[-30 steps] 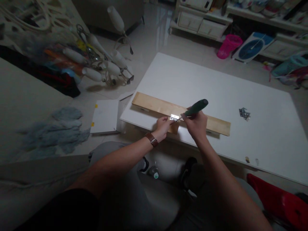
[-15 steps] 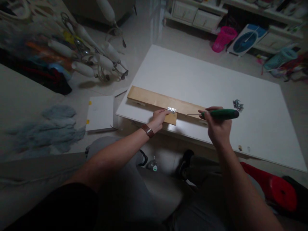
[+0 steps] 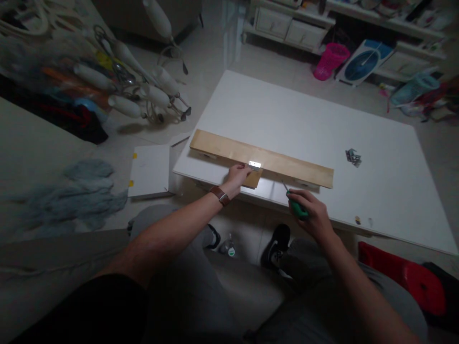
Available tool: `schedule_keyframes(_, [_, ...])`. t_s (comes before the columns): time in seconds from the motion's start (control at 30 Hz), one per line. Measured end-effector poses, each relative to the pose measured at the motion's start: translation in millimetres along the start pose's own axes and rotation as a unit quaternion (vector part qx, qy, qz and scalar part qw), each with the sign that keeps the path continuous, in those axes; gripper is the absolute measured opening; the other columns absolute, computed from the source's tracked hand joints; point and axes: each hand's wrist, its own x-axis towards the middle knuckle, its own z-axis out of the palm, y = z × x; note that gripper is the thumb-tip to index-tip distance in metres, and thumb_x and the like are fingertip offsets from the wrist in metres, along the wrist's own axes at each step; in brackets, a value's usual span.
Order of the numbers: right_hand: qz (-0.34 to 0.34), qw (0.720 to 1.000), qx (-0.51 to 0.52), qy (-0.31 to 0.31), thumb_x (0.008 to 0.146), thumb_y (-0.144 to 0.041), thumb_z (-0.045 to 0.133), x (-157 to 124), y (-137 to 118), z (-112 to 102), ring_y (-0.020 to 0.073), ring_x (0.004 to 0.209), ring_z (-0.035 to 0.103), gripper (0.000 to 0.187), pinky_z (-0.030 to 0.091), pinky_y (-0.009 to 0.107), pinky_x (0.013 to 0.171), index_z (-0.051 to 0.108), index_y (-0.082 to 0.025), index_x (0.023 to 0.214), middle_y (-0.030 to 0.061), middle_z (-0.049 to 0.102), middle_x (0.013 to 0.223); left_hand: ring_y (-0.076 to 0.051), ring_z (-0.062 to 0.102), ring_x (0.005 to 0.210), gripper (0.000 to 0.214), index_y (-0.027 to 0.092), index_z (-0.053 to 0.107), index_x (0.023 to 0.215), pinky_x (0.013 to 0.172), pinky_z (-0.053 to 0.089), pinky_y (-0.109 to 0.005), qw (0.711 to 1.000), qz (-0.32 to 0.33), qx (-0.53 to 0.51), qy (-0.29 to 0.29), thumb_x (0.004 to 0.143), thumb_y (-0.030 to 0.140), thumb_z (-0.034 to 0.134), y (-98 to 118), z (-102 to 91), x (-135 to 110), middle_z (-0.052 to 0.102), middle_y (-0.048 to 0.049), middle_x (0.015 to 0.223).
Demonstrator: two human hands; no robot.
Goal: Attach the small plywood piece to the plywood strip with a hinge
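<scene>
A long wooden board lies across a white panel close to its near edge. On the board's near side sits a silver hinge, which also meets a small wooden piece. My left hand pinches that small piece at the hinge, its fingertips touching the metal. Closed around the green handle of a screwdriver, my right hand stays right of the hinge. The screwdriver's shaft points up and left, apart from the hinge.
Several loose hinges are piled on the panel's right part. A white box stands left of the panel. On the floor below lies a clear bottle; a red object is at the lower right. Lamp arms are at the upper left.
My right hand has moved down and left, turning the screwdriver from level to slanting up-left and uncovering the board's right end. The small wooden piece has shifted slightly; my left hand keeps its grip.
</scene>
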Motion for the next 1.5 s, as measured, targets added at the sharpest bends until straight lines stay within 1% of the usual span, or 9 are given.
schedule_keyframes(0.17, [0.013, 0.998, -0.027, -0.055, 0.084, -0.008, 0.055, 2, 14, 18, 0.0353, 0.112, 0.079, 0.049, 0.068, 0.045, 0.085, 0.074, -0.016, 0.128, 0.0202, 0.074, 0.136, -0.02, 0.065, 0.09, 0.032, 0.021, 0.056, 0.09, 0.081, 0.049, -0.032, 0.994, -0.011, 0.083, 0.072, 0.069, 0.013, 0.079, -1, -1.6, -3, 0.069, -0.0047, 0.094])
schedule_keyframes(0.3, [0.032, 0.997, -0.021, -0.065, 0.085, -0.007, 0.054, 4, 22, 26, 0.0346, 0.121, 0.076, 0.05, 0.067, 0.047, 0.092, 0.074, -0.017, 0.13, 0.0196, 0.071, 0.142, -0.022, 0.06, 0.109, 0.044, 0.024, 0.048, 0.096, 0.094, 0.048, -0.035, 0.976, 0.068, 0.136, 0.158, 0.069, 0.007, 0.078, -2, -3.6, -6, 0.061, -0.0065, 0.113])
schedule_keyframes(0.5, [0.048, 0.997, 0.005, -0.056, 0.081, -0.008, 0.06, 4, 25, 23, 0.0325, 0.119, 0.076, 0.054, 0.066, 0.045, 0.092, 0.074, -0.022, 0.131, 0.0144, 0.072, 0.141, -0.019, 0.055, 0.104, 0.039, 0.024, 0.047, 0.095, 0.098, 0.044, -0.036, 0.968, 0.172, 0.104, 0.151, 0.077, -0.002, 0.069, 0, 1.9, -9, 0.054, -0.0023, 0.106])
schedule_keyframes(0.6, [0.041, 0.998, 0.013, -0.045, 0.079, -0.01, 0.062, 1, 20, 16, 0.0327, 0.116, 0.076, 0.055, 0.066, 0.045, 0.09, 0.073, -0.023, 0.132, 0.0141, 0.074, 0.138, -0.018, 0.053, 0.095, 0.036, 0.023, 0.047, 0.09, 0.092, 0.044, -0.033, 0.965, 0.208, 0.105, 0.121, 0.077, -0.006, 0.064, 2, 6.2, -15, 0.054, -0.0012, 0.098])
schedule_keyframes(0.8, [0.033, 0.999, 0.024, -0.016, 0.08, -0.011, 0.064, -3, 15, 6, 0.0326, 0.112, 0.077, 0.052, 0.066, 0.045, 0.088, 0.072, -0.023, 0.13, 0.0146, 0.075, 0.133, -0.016, 0.054, 0.087, 0.026, 0.021, 0.053, 0.085, 0.081, 0.043, -0.029, 0.96, 0.249, 0.125, -0.008, 0.078, -0.003, 0.061, 1, 12.3, -28, 0.057, -0.0015, 0.093])
schedule_keyframes(1.0, [0.057, 0.998, -0.011, -0.033, 0.083, -0.006, 0.059, -1, 28, 25, 0.0331, 0.118, 0.076, 0.053, 0.066, 0.048, 0.093, 0.073, -0.021, 0.132, 0.0169, 0.072, 0.141, -0.015, 0.053, 0.081, 0.025, 0.02, 0.057, 0.084, 0.076, 0.043, -0.028, 0.955, 0.254, 0.144, -0.055, 0.075, -0.003, 0.058, -8, 16.0, -27, 0.06, -0.0026, 0.096])
schedule_keyframes(1.13, [0.07, 0.996, -0.012, -0.05, 0.083, -0.005, 0.06, 1, 32, 36, 0.0336, 0.12, 0.075, 0.054, 0.066, 0.049, 0.095, 0.074, -0.022, 0.132, 0.0165, 0.072, 0.142, -0.015, 0.055, 0.076, 0.022, 0.02, 0.059, 0.085, 0.074, 0.044, -0.029, 0.954, 0.24, 0.157, -0.091, 0.076, 0.0, 0.058, -12, 17.4, -25, 0.06, -0.0006, 0.084])
schedule_keyframes(1.33, [0.021, 0.997, -0.025, -0.064, 0.081, -0.008, 0.059, -2, 24, 30, 0.0331, 0.119, 0.076, 0.054, 0.066, 0.044, 0.091, 0.071, -0.02, 0.133, 0.0184, 0.072, 0.14, -0.016, 0.06, 0.077, 0.017, 0.019, 0.066, 0.089, 0.075, 0.046, -0.029, 0.924, 0.226, 0.249, -0.181, 0.08, 0.005, 0.062, -16, 16.2, -27, 0.069, -0.0017, 0.087])
schedule_keyframes(1.5, [0.011, 0.996, 0.002, -0.084, 0.075, -0.009, 0.059, -12, 12, 20, 0.0335, 0.122, 0.075, 0.064, 0.066, 0.044, 0.092, 0.068, -0.024, 0.137, 0.0154, 0.072, 0.142, -0.022, 0.069, 0.088, 0.02, 0.018, 0.07, 0.098, 0.085, 0.053, -0.034, 0.893, 0.215, 0.326, -0.223, 0.084, 0.007, 0.062, -25, 16.2, -34, 0.076, -0.0071, 0.094])
